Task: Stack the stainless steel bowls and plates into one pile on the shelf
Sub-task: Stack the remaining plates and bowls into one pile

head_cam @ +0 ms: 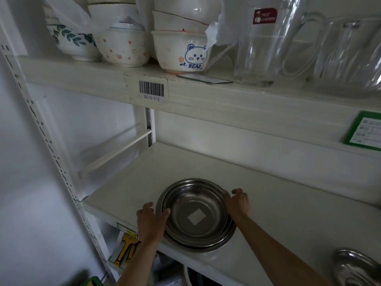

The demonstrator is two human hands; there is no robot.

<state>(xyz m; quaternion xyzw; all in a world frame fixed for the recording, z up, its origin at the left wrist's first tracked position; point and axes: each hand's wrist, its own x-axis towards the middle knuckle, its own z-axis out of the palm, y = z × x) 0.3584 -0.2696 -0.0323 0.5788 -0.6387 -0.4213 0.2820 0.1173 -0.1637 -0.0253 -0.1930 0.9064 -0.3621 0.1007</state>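
Observation:
A pile of nested stainless steel bowls (195, 215) rests on the white middle shelf (278, 203), near its front edge. The top bowl has a pale square sticker in its bottom. My left hand (150, 221) grips the pile's left rim, with the thumb over the edge. On the right rim sits my right hand (237, 201), fingers curled around it. Another stainless steel piece (356, 267) lies on the same shelf at the bottom right, partly cut off by the frame.
The upper shelf (206, 93) holds ceramic bowls (181, 50), a glass jug (263, 42) and a glass bowl (350, 58). A slotted white upright (47, 141) runs down the left. A green label (365, 131) hangs at right. Yellow-tagged items (127, 250) sit below.

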